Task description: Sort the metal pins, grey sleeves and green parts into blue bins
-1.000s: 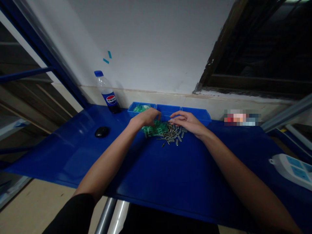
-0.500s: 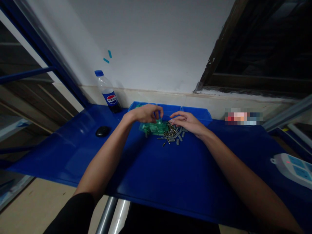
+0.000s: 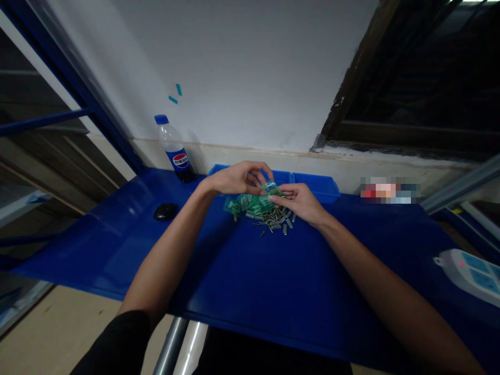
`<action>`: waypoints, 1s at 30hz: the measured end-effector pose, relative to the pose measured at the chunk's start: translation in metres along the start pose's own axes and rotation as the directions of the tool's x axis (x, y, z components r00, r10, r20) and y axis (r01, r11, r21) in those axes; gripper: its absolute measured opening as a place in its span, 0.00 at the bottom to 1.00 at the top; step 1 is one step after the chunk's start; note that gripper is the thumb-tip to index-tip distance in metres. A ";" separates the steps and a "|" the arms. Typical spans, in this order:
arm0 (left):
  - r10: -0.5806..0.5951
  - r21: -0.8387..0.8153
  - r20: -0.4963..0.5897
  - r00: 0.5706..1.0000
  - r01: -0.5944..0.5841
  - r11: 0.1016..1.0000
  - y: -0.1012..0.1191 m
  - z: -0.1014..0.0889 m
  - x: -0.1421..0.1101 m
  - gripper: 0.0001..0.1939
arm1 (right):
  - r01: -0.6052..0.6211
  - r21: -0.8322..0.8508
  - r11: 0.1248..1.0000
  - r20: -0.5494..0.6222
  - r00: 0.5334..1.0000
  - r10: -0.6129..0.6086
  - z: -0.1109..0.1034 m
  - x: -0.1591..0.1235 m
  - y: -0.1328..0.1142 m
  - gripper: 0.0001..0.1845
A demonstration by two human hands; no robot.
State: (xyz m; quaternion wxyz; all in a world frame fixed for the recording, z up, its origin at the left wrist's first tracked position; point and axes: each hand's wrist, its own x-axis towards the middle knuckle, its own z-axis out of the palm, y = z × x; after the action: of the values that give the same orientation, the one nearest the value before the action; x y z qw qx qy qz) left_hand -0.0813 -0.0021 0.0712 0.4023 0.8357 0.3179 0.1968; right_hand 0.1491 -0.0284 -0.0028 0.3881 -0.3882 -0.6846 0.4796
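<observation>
A small translucent green plastic bag [image 3: 272, 188] is held up between my two hands above a heap of small parts. My left hand [image 3: 240, 178] curls over it from the left with bent fingers, pinching its edge. From the right, my right hand [image 3: 301, 202] grips the same bag between thumb and fingers. Below lie more green bags or green pieces [image 3: 234, 206], too jumbled to tell apart. Beside them is a pile of metal pins and grey cylindrical pieces [image 3: 276, 219], partly hidden under my right hand.
Blue bins [image 3: 315, 186] stand in a row behind my hands. On the blue table [image 3: 250, 281] are a cola bottle [image 3: 177, 153], a black computer mouse [image 3: 165, 211] and a white power strip [image 3: 464, 271]. The wall rises behind; a pixelated item [image 3: 389, 190] is at the right.
My hands have come together. The green bag has been lifted from the heap, and my right hand, apart from it before, now grips it too.
</observation>
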 end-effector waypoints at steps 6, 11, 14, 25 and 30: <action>0.000 0.232 -0.170 0.985 0.040 0.972 -0.004 -0.013 -0.003 0.18 | -0.047 0.063 0.997 -0.114 0.992 0.054 -0.002 0.003 0.005 0.16; 0.016 0.505 -0.492 0.870 0.270 0.819 -0.032 -0.038 -0.012 0.12 | -0.104 0.022 0.994 -0.121 0.987 0.106 -0.004 0.004 0.007 0.13; -0.100 0.566 -0.512 0.853 0.423 0.707 -0.056 -0.046 -0.016 0.15 | -0.104 0.008 0.995 -0.089 0.991 0.104 -0.004 0.003 0.006 0.12; -0.354 0.640 -0.207 0.912 0.399 0.656 -0.046 -0.039 -0.010 0.21 | -0.115 -0.006 0.993 -0.009 0.993 0.115 -0.005 0.004 0.006 0.09; -0.598 0.651 -0.066 0.799 0.489 0.581 -0.046 -0.017 -0.005 0.33 | -0.119 -0.011 0.993 0.015 0.993 0.119 -0.004 0.002 0.003 0.10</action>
State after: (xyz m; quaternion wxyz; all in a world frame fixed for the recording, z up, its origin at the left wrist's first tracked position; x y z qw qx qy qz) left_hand -0.1122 0.0259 0.0440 0.1585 0.7948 0.5724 -0.1246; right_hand 0.1524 -0.0242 -0.0041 0.3516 -0.4266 -0.6656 0.5014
